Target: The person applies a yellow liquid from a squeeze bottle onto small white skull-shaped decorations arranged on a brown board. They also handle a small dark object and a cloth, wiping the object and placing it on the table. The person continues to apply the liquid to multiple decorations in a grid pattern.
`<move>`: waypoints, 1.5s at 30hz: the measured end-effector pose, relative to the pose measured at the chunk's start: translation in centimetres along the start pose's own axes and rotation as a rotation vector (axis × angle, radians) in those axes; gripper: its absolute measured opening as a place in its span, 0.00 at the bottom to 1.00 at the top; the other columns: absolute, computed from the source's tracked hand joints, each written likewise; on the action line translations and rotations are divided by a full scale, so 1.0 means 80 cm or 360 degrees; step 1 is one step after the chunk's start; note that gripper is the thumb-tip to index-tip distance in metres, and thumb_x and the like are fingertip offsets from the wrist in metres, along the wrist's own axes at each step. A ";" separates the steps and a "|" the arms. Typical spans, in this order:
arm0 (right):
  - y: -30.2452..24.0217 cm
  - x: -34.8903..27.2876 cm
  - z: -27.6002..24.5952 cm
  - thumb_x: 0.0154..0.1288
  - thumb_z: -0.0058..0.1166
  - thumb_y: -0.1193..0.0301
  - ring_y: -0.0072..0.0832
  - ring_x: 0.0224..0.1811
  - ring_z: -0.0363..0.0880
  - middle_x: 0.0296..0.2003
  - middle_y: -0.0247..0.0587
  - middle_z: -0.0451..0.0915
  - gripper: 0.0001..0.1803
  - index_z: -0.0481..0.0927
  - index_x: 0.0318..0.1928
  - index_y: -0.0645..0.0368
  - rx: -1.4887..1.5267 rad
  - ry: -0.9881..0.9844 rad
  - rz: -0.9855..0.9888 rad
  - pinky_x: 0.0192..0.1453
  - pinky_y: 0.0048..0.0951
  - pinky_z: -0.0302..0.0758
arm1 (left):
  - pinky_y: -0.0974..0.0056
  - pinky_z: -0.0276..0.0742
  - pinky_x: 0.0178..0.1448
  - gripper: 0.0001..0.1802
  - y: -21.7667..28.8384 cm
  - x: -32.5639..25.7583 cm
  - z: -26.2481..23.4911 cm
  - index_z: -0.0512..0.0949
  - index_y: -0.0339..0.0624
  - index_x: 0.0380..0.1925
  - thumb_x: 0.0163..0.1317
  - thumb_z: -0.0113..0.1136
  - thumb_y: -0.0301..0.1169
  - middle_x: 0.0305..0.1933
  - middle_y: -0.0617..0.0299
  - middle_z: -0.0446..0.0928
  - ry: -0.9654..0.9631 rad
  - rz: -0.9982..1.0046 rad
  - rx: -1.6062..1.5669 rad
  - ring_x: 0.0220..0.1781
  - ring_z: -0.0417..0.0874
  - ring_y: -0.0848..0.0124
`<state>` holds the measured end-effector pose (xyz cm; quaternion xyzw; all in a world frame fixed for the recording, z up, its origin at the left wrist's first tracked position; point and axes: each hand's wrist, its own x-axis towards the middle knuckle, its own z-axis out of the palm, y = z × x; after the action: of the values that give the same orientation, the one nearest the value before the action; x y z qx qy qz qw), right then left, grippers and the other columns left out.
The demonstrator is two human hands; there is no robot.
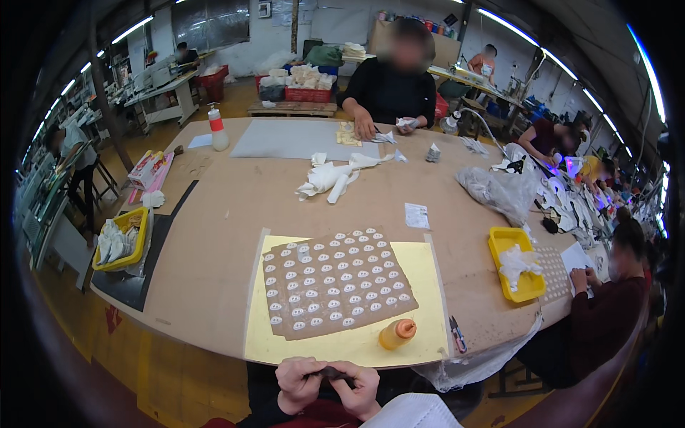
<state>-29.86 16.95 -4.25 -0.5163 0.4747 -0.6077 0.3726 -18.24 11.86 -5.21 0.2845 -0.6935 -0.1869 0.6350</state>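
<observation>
My left hand [297,384] and my right hand [358,394] are close together below the table's near edge. Both are closed, pinching the two ends of a small dark brown piece [330,373]; its kind cannot be made out because the fingers cover much of it. Beyond my hands, a yellow sheet [421,285] lies taped on the table. On it rests a brown board [314,282] bearing rows of small white oval pieces with dark dots. A squat orange squeeze bottle [397,334] stands at the sheet's near right part.
A cutter-like tool [457,335] lies right of the sheet. Yellow baskets stand at left [100,267] and right [529,287]. White cloth scraps [332,176] and a pump bottle [217,128] are farther off. One co-worker works across the table, another at the right.
</observation>
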 end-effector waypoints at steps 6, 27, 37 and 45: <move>-0.002 0.007 -0.002 0.48 0.56 0.84 0.29 0.24 0.82 0.23 0.43 0.82 0.14 0.84 0.38 0.64 -0.0457 0.0184 -0.0421 0.33 0.23 0.76 | 0.67 0.72 0.22 0.14 -0.005 0.006 0.001 0.78 0.37 0.32 0.43 0.69 0.18 0.17 0.58 0.77 -0.0097 0.0133 -0.0012 0.17 0.79 0.65; 0.007 0.011 0.001 0.43 0.50 0.85 0.33 0.21 0.79 0.22 0.42 0.81 0.20 0.85 0.39 0.60 -0.0469 0.0604 -0.0486 0.28 0.27 0.75 | 0.69 0.74 0.30 0.19 0.029 -0.002 0.023 0.84 0.34 0.36 0.41 0.55 0.14 0.21 0.51 0.79 -0.0089 -0.0355 0.0221 0.22 0.82 0.68; 0.012 0.026 -0.024 0.34 0.54 0.84 0.30 0.13 0.68 0.15 0.37 0.71 0.26 0.84 0.42 0.65 -0.0794 0.0546 -0.0865 0.18 0.28 0.63 | 0.70 0.76 0.34 0.11 0.024 0.006 0.046 0.82 0.30 0.32 0.51 0.52 0.16 0.26 0.51 0.82 -0.0089 -0.0517 -0.0006 0.26 0.83 0.69; -0.001 0.040 -0.064 0.37 0.49 0.87 0.30 0.17 0.74 0.17 0.42 0.74 0.22 0.84 0.37 0.67 -0.0877 0.1171 -0.0719 0.25 0.26 0.71 | 0.69 0.73 0.28 0.14 0.042 0.043 0.106 0.84 0.33 0.35 0.48 0.56 0.14 0.22 0.54 0.80 -0.0337 -0.0385 -0.0212 0.21 0.80 0.69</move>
<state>-35.49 14.92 -3.33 -0.4371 0.5935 -0.6669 -0.1097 -27.27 11.38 -1.50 0.3019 -0.7034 -0.3362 0.5487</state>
